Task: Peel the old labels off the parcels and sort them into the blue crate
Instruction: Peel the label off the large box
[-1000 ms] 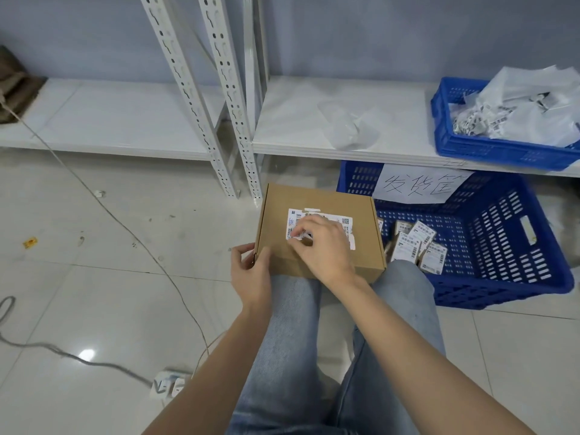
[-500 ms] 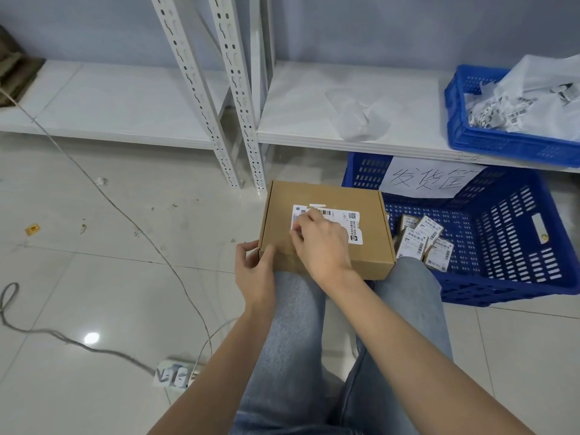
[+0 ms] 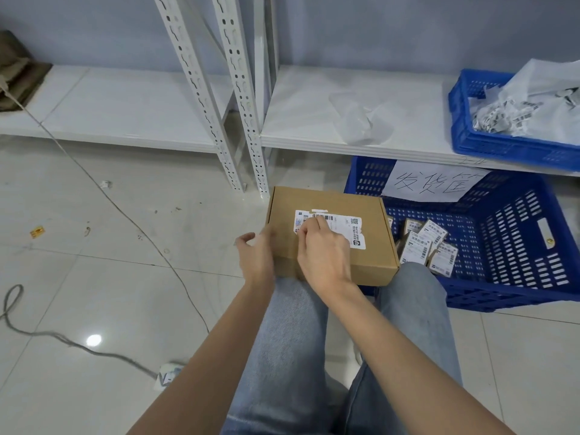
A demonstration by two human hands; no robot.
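Both hands work the parcel point(image 3: 370, 262): left hand point(image 3: 255, 259) grips its edge, right hand point(image 3: 323, 249) pinches the label point(image 3: 345, 226).

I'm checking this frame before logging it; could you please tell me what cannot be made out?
Head view:
- Label: left corner hidden under right hand; whether lifted, unclear.
- Label print: too small to read.
- Left hand: fingertips hidden behind cardboard box.
- Upper blue crate: cut off by right edge.

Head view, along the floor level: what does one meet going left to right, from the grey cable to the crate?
Grey cable → power strip → left hand → cardboard box with its label → small labelled parcels → blue crate.
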